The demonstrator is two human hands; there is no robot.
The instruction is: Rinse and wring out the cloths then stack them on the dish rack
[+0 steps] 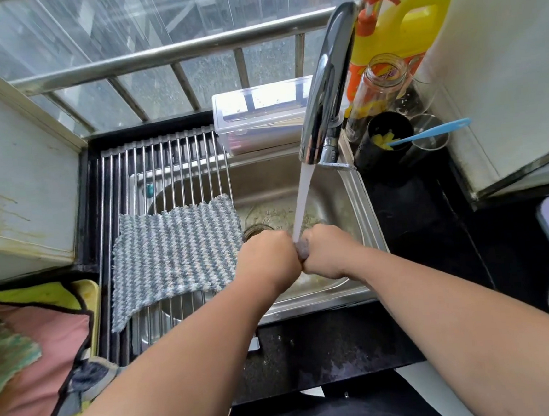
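Over the sink, both fists are pressed together under the running water from the tap. The left hand and right hand are each clenched tight around a small grey cloth, only a bit of it showing between them. Another cloth, striped grey, lies spread flat on the dish rack just left of the hands.

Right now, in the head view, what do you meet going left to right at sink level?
Pink cloth → striped cloth on the dish rack → left hand → wrung cloth → right hand → black counter.
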